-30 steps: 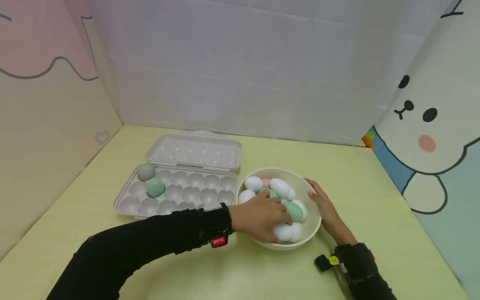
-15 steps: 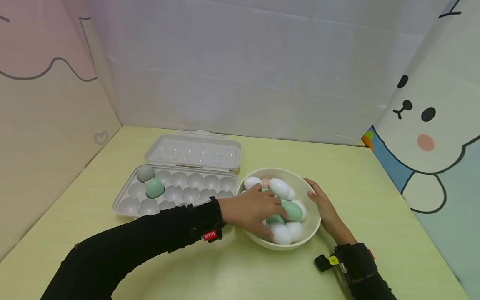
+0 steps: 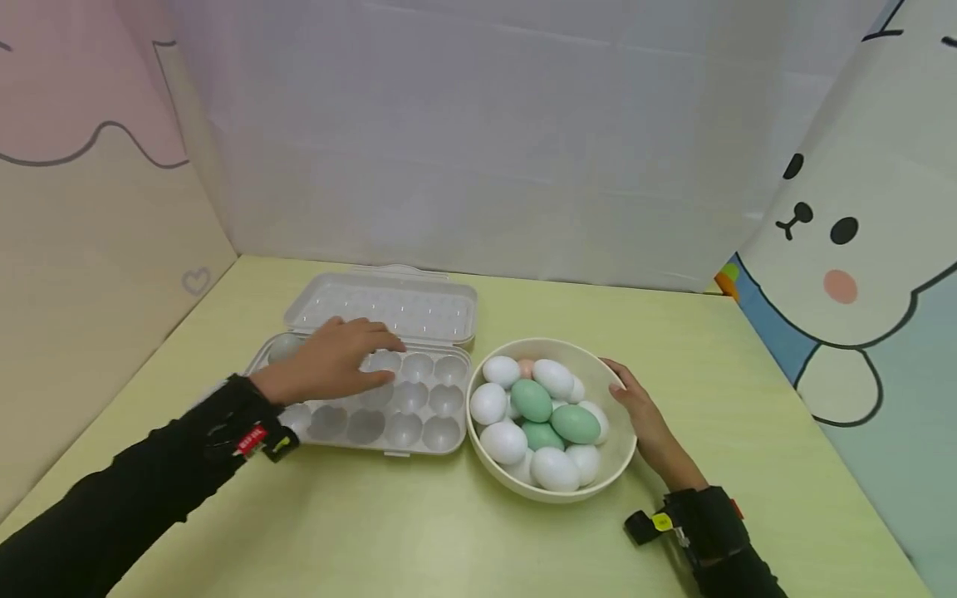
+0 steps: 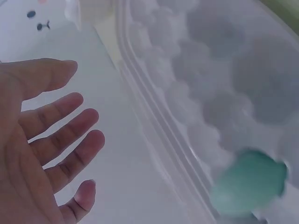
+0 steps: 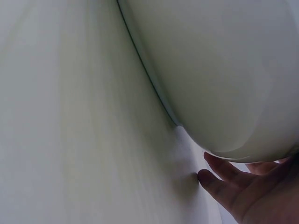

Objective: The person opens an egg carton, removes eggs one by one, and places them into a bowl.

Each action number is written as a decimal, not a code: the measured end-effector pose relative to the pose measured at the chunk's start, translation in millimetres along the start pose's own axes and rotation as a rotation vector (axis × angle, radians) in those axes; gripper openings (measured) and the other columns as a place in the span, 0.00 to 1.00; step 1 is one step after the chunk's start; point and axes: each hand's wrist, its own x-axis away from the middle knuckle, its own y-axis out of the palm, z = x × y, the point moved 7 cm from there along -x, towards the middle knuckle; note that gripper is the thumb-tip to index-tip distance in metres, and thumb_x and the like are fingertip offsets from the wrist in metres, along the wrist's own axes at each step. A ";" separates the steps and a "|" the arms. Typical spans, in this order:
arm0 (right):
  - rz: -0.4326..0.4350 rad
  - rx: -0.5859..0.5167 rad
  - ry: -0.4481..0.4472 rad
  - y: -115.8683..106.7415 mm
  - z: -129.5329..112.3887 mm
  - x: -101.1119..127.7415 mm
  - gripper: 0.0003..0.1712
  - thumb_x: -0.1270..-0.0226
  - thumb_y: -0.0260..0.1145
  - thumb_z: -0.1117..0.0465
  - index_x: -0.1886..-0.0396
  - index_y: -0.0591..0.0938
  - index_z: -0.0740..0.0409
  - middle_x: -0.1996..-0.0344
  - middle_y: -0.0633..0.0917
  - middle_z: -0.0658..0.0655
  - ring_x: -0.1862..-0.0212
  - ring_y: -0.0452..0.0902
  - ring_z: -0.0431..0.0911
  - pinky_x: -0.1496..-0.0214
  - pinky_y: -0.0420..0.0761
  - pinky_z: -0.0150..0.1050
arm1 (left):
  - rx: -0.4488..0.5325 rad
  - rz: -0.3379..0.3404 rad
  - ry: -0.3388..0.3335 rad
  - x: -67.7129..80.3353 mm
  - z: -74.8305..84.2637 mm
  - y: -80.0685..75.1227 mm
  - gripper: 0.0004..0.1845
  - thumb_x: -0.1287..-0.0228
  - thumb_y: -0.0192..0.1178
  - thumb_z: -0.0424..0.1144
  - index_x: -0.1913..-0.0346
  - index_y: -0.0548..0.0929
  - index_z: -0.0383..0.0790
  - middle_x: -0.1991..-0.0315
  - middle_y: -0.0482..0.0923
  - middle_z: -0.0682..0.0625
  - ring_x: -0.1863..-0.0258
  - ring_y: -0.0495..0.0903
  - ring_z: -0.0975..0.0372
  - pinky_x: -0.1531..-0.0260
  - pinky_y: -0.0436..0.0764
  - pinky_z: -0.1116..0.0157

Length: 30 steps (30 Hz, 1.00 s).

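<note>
My left hand (image 3: pixel 351 357) hovers over the back left cells of the pale egg tray (image 3: pixel 419 432), fingers spread and straight. In the left wrist view its palm (image 4: pixel 51 140) is empty, and a green egg (image 4: pixel 250 186) sits in a tray cell beside it. A grey egg (image 3: pixel 278 347) shows partly behind the wrist. The cream bowl (image 3: pixel 568 342) to the right holds several white and green eggs, among them a green one (image 3: pixel 531 399). My right hand (image 3: pixel 643 415) rests against the bowl's right wall, with its fingers (image 5: pixel 224 186) beneath the bowl (image 5: pixel 219 70).
The tray's lid (image 3: pixel 419 307) lies open behind it. Everything stands on a yellow-green table (image 3: pixel 449 531). Panel walls close the left, back and right sides, and the right one carries a cartoon bear (image 3: pixel 845 249).
My left hand left the bowl and moved left over the egg tray, where it is now spread open. The right hand stayed on the bowl.
</note>
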 end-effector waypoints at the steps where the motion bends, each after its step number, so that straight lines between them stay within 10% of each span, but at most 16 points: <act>1: 0.003 -0.002 0.003 0.3 0.3 -0.1 0.27 0.23 0.40 0.61 0.30 0.54 0.69 0.38 0.65 0.55 0.46 0.68 0.31 0.47 0.69 0.25 | -0.018 -0.002 -0.033 9.8 -14.8 -2.5 0.18 0.42 0.66 0.42 0.49 0.83 0.41 0.52 0.81 0.48 0.53 0.77 0.53 0.58 0.73 0.49; 11: 0.013 -0.025 -0.044 -3.3 -2.6 4.5 0.27 0.23 0.42 0.60 0.32 0.55 0.71 0.46 0.71 0.37 0.47 0.70 0.31 0.47 0.70 0.25 | -0.093 -0.045 -0.275 77.9 -129.5 -5.9 0.20 0.47 0.68 0.37 0.52 0.81 0.31 0.57 0.78 0.38 0.59 0.77 0.46 0.67 0.78 0.49; 18: 0.010 -0.039 -0.056 -1.2 -2.6 4.6 0.25 0.23 0.42 0.61 0.32 0.55 0.70 0.46 0.72 0.38 0.47 0.70 0.32 0.48 0.71 0.26 | 0.044 -0.061 -0.379 76.2 -156.7 14.3 0.25 0.43 0.65 0.43 0.47 0.77 0.29 0.54 0.78 0.38 0.56 0.77 0.47 0.60 0.75 0.45; 30: 0.003 -0.079 -0.083 1.0 -5.1 1.1 0.20 0.24 0.42 0.64 0.35 0.63 0.60 0.46 0.72 0.42 0.47 0.71 0.33 0.48 0.71 0.26 | -0.090 0.010 -0.435 66.9 -164.1 30.8 0.24 0.45 0.66 0.45 0.52 0.78 0.28 0.63 0.81 0.40 0.61 0.76 0.44 0.66 0.70 0.42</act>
